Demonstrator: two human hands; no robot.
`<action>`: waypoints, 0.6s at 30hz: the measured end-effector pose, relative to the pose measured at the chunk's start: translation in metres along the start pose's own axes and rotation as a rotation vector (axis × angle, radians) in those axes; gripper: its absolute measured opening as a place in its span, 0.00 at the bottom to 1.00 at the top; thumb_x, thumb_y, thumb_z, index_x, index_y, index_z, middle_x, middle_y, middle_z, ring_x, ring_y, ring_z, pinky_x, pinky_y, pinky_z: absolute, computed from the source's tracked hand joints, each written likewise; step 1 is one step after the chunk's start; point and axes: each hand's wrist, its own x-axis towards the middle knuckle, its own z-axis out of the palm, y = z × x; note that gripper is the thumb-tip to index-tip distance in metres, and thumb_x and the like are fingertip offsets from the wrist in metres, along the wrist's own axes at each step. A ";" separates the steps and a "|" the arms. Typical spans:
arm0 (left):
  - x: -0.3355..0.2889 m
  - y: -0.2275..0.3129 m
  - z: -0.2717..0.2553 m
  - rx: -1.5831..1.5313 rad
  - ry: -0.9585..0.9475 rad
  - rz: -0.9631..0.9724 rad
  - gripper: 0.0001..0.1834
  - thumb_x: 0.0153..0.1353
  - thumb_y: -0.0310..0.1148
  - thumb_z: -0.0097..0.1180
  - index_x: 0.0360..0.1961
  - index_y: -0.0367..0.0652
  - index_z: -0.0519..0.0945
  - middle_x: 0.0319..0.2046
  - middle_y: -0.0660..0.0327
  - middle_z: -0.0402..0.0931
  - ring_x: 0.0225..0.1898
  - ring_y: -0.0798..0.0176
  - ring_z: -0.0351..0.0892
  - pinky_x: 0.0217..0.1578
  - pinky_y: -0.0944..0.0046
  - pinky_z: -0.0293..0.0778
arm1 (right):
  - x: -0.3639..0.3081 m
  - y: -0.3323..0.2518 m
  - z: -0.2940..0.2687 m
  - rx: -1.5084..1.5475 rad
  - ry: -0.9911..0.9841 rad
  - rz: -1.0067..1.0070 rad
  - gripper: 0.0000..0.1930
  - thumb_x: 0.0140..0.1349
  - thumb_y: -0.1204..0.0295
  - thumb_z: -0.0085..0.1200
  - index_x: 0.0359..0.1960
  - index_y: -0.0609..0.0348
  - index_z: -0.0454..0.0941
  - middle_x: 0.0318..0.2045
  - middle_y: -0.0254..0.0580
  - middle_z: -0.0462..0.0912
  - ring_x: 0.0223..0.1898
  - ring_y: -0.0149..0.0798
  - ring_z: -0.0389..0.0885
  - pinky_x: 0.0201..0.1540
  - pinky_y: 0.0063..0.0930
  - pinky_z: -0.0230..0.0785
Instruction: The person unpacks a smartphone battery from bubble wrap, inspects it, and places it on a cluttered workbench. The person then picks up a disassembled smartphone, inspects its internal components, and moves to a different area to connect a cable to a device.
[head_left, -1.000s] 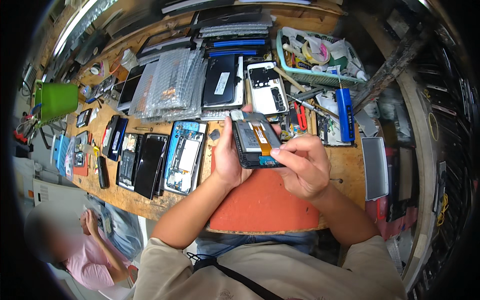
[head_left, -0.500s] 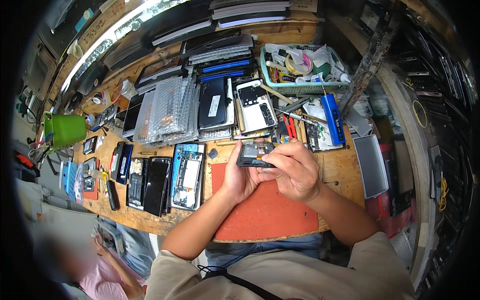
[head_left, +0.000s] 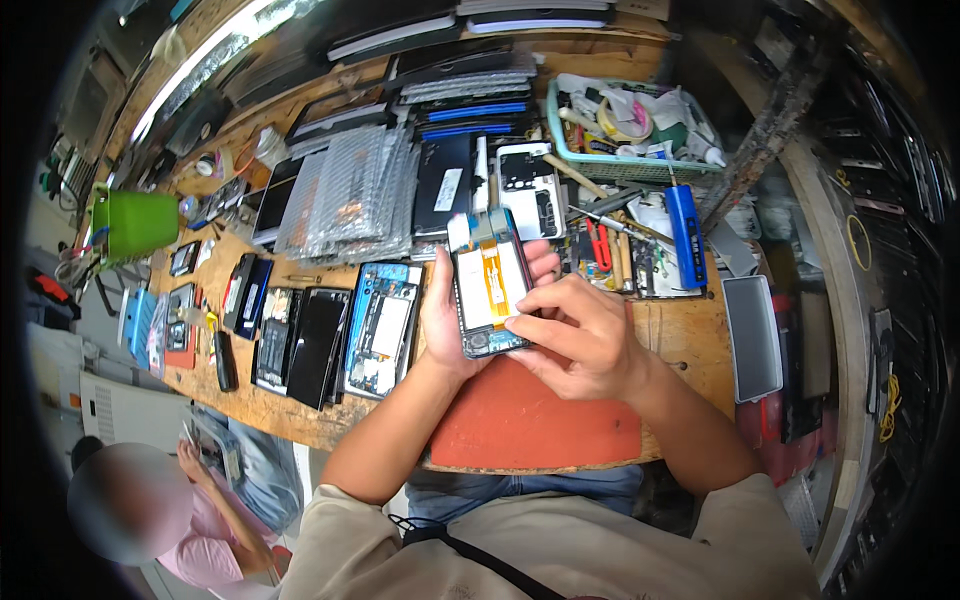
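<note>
Two bare hands, a left hand (head_left: 440,325) and a right hand (head_left: 592,335), meet at one opened black-framed phone (head_left: 475,310) above one orange-red rectangular mat (head_left: 545,425). Reckoned from the phone, with twelve o'clock away from the person, three more devices lie between eight and nine: an opened phone with a bright blue edge (head_left: 382,330), a glossy black slab (head_left: 320,345) and an opened dark phone (head_left: 275,345). One blue pen-shaped tool (head_left: 686,235) lies between two and three, one mint-green plastic basket (head_left: 625,166) between one and two, one clear bubble-wrapped stack (head_left: 345,205) at ten and one lime-green bin (head_left: 140,225) at nine.

The opened phone, tilted slightly, bares a pale rectangular block crossed lengthwise by one yellow-orange flat ribbon (head_left: 495,288), with bluish circuitry near its bottom end. The left hand cradles it from below, thumb along one side, fingertips past the other. The right hand's thumb and forefinger are drawn narrow at the ribbon's lower end; whether they grip it cannot be told.

At six o'clock the mat reaches almost to the front edge of the wooden bench (head_left: 700,335). Bare wood separates mat and grey shallow tray (head_left: 755,335) between three and four.
</note>
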 end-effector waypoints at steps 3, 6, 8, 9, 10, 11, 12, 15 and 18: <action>0.006 0.004 -0.019 -0.011 -0.137 0.079 0.49 0.72 0.70 0.24 0.70 0.32 0.64 0.62 0.45 0.73 0.59 0.45 0.79 0.59 0.45 0.77 | -0.003 0.003 0.009 0.029 -0.029 0.016 0.13 0.46 0.83 0.67 0.36 0.61 0.82 0.38 0.43 0.79 0.34 0.44 0.83 0.34 0.33 0.76; 0.007 0.005 -0.022 0.069 -0.162 0.081 0.48 0.72 0.69 0.26 0.71 0.32 0.63 0.64 0.43 0.71 0.59 0.45 0.78 0.59 0.45 0.77 | -0.009 0.014 0.011 -0.048 0.099 0.052 0.11 0.49 0.83 0.66 0.36 0.62 0.81 0.36 0.43 0.79 0.32 0.43 0.83 0.32 0.31 0.76; 0.006 0.002 -0.018 0.061 -0.215 0.072 0.48 0.73 0.69 0.27 0.71 0.33 0.62 0.64 0.42 0.70 0.60 0.45 0.77 0.60 0.45 0.76 | -0.005 0.012 0.009 0.032 0.180 0.201 0.07 0.57 0.84 0.62 0.37 0.64 0.81 0.34 0.43 0.79 0.30 0.36 0.81 0.29 0.28 0.74; 0.006 0.000 -0.015 0.057 -0.243 0.063 0.47 0.73 0.68 0.28 0.71 0.33 0.62 0.65 0.42 0.70 0.61 0.45 0.77 0.61 0.44 0.75 | -0.007 0.014 0.009 0.054 0.207 0.268 0.07 0.58 0.84 0.62 0.37 0.64 0.81 0.34 0.42 0.79 0.30 0.35 0.81 0.29 0.28 0.74; 0.005 -0.002 -0.014 0.087 -0.231 0.056 0.47 0.73 0.68 0.28 0.71 0.33 0.62 0.65 0.42 0.69 0.61 0.45 0.76 0.61 0.44 0.75 | -0.010 0.018 0.009 0.075 0.235 0.336 0.07 0.59 0.84 0.62 0.38 0.64 0.80 0.33 0.42 0.79 0.29 0.33 0.80 0.29 0.27 0.74; 0.004 -0.004 -0.013 0.119 -0.218 0.044 0.46 0.73 0.67 0.28 0.71 0.33 0.62 0.65 0.41 0.69 0.62 0.45 0.76 0.61 0.44 0.74 | -0.010 0.022 0.008 0.074 0.255 0.312 0.07 0.60 0.84 0.61 0.39 0.64 0.80 0.34 0.41 0.78 0.29 0.32 0.80 0.30 0.26 0.74; 0.002 -0.006 -0.012 0.152 -0.206 0.032 0.46 0.74 0.67 0.28 0.71 0.33 0.61 0.66 0.41 0.68 0.63 0.45 0.75 0.62 0.44 0.74 | -0.009 0.021 0.007 0.103 0.267 0.349 0.06 0.61 0.84 0.61 0.39 0.64 0.79 0.35 0.41 0.77 0.29 0.32 0.80 0.30 0.25 0.73; -0.003 -0.008 -0.019 0.255 -0.196 -0.022 0.44 0.75 0.65 0.28 0.70 0.33 0.63 0.62 0.46 0.74 0.59 0.50 0.79 0.60 0.48 0.77 | -0.008 0.023 0.004 0.073 0.264 0.345 0.06 0.62 0.83 0.60 0.39 0.64 0.79 0.37 0.41 0.76 0.30 0.32 0.79 0.32 0.24 0.73; -0.005 -0.015 -0.020 0.283 -0.126 0.004 0.39 0.77 0.59 0.30 0.67 0.33 0.66 0.57 0.48 0.78 0.55 0.54 0.83 0.56 0.54 0.80 | -0.009 0.025 0.001 0.011 0.252 0.354 0.07 0.64 0.83 0.58 0.43 0.66 0.76 0.38 0.39 0.73 0.34 0.26 0.76 0.28 0.17 0.74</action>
